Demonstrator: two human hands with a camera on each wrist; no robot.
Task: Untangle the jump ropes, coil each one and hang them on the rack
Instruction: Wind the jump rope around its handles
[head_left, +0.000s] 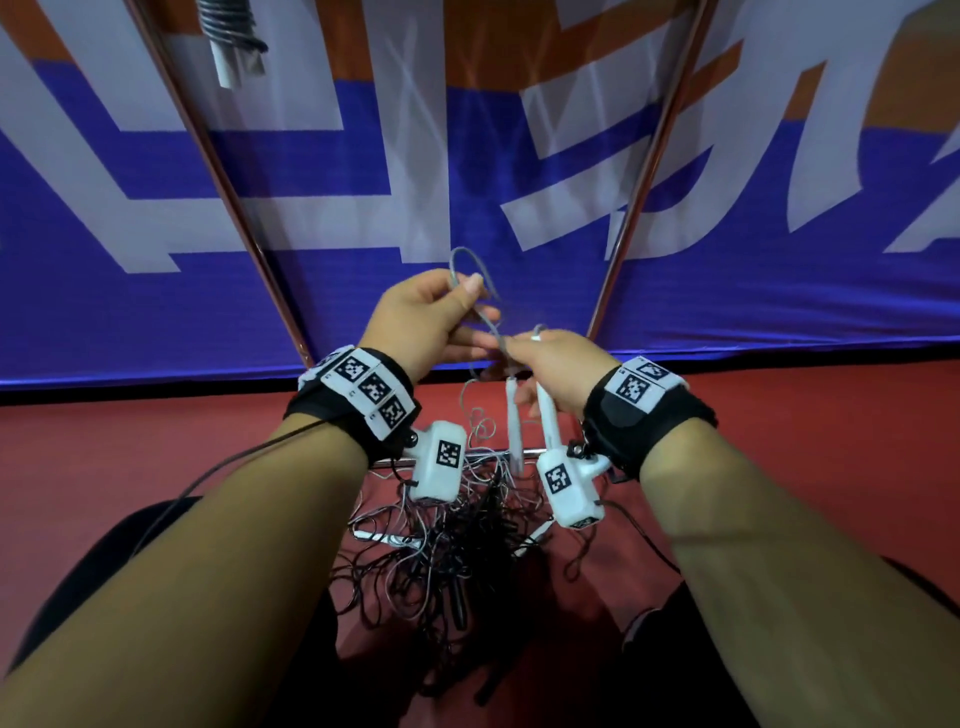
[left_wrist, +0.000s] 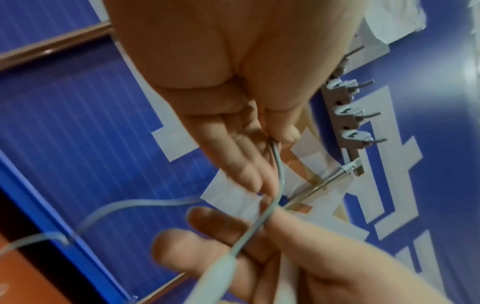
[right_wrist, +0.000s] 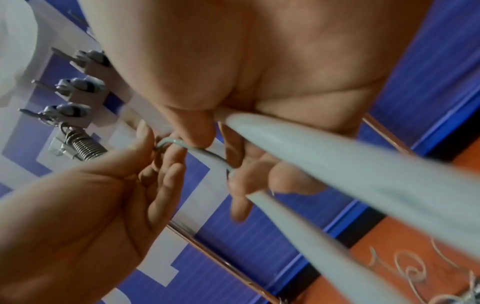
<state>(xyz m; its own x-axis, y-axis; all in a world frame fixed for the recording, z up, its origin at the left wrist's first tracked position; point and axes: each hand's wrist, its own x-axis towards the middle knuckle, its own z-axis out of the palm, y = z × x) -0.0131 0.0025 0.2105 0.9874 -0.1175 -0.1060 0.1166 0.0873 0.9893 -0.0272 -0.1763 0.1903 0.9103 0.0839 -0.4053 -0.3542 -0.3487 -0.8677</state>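
At chest height both hands work a grey jump rope (head_left: 477, 312). My left hand (head_left: 462, 299) pinches a small loop of its cord (left_wrist: 279, 172) between thumb and fingers. My right hand (head_left: 519, 356) grips the rope's two white handles (head_left: 546, 413), which hang down side by side, and pinches the cord (right_wrist: 207, 154) where it leaves them. The cord runs short between the two hands. Below them a tangled pile of black and white ropes (head_left: 452, 551) lies on the red floor. The rack's hooks (left_wrist: 349, 121) stand on the wall above; one coiled rope (right_wrist: 87, 146) hangs there.
A blue, white and orange banner wall (head_left: 337, 208) stands just ahead, with two slanted metal poles (head_left: 223, 182) in front of it. A low metal bar (head_left: 530, 453) crosses above the pile. My dark shoes (head_left: 649, 629) are beside the ropes.
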